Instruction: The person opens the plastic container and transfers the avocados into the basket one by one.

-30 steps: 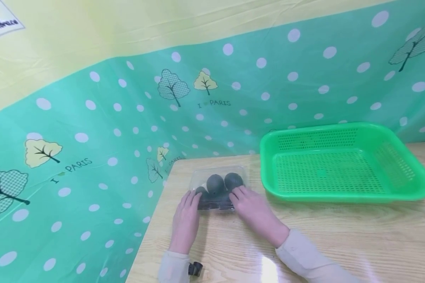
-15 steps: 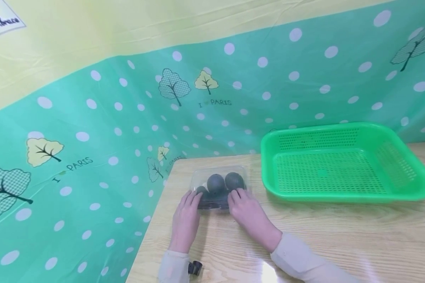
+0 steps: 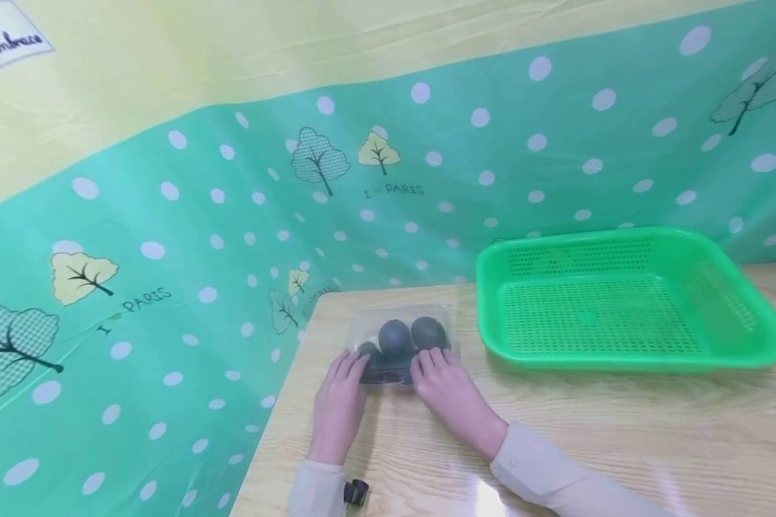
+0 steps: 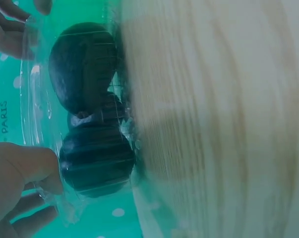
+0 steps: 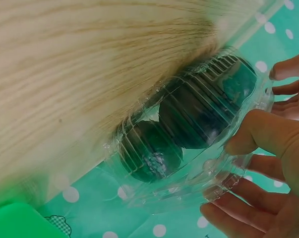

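A clear plastic clamshell box [image 3: 380, 378] sits on the table with several dark, round fruits inside, including one fruit [image 3: 394, 336] at the middle and one [image 3: 429, 333] at the right. My left hand [image 3: 339, 406] holds the box's front left corner; in the left wrist view its thumb [image 4: 37, 163] lies along the plastic edge. With thumb and fingers, my right hand [image 3: 450, 395] pinches the front rim further right. The right wrist view has the right thumb [image 5: 253, 131] on one side of the rim and fingers on the other. Both palms hide part of the box front.
A green perforated plastic basket [image 3: 627, 359] stands to the right of the box. Behind and at the left hangs a green polka-dot cloth [image 3: 233, 237]. A small black object [image 3: 357, 492] is beside the left sleeve on the wooden table [image 3: 588, 431].
My right hand has slid a little left along the front rim of the box. The left hand, box and basket stay about where they were.
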A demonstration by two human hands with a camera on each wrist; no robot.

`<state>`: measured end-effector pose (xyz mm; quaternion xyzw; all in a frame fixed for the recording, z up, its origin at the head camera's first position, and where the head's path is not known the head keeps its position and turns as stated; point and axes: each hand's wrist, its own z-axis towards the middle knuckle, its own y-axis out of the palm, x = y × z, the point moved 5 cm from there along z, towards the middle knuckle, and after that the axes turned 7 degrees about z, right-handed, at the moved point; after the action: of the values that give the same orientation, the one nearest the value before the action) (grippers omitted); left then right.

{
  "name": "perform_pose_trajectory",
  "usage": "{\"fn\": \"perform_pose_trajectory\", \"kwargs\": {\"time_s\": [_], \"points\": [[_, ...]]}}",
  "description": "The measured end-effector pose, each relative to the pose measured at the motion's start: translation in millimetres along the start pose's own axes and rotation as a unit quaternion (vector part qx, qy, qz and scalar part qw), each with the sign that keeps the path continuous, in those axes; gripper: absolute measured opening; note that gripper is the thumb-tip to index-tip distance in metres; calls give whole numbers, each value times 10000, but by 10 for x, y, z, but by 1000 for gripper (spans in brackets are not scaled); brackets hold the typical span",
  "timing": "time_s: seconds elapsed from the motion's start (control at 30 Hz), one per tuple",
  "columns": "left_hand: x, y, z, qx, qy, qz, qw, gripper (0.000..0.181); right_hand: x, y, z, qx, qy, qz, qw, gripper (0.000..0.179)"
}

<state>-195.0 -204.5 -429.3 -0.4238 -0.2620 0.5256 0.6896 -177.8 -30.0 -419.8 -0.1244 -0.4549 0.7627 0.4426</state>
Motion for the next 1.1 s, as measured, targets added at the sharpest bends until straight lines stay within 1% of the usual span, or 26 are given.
{"fn": "perform_pose_trajectory", "kwargs": {"time_s": [0.23, 0.33, 0.43, 0.6, 0.83, 1.1], "points": [[-7, -10, 38, 187, -83, -94, 9997, 58, -5, -37, 47, -27, -57, -370, 9993, 21], [-13, -7, 38, 180, -133, -166, 9996, 57, -21, -56, 73, -20, -142, -602, 9981, 17], [-17, 6, 30, 124, -177, -306, 9993, 56, -37, -51, 80, -96, -233, -780, 9966, 16], [-22, 30, 27, 95, -231, -463, 9986, 55, -46, -33, 85, -245, -263, -872, 9955, 15], [-22, 28, 22, 121, -237, -454, 9986, 56, -45, -28, 103, -353, -267, -975, 9943, 12], [-9, 32, 30, 254, -211, -478, 9983, 57, -29, -15, 127, -479, -204, -1062, 9930, 12]]}}
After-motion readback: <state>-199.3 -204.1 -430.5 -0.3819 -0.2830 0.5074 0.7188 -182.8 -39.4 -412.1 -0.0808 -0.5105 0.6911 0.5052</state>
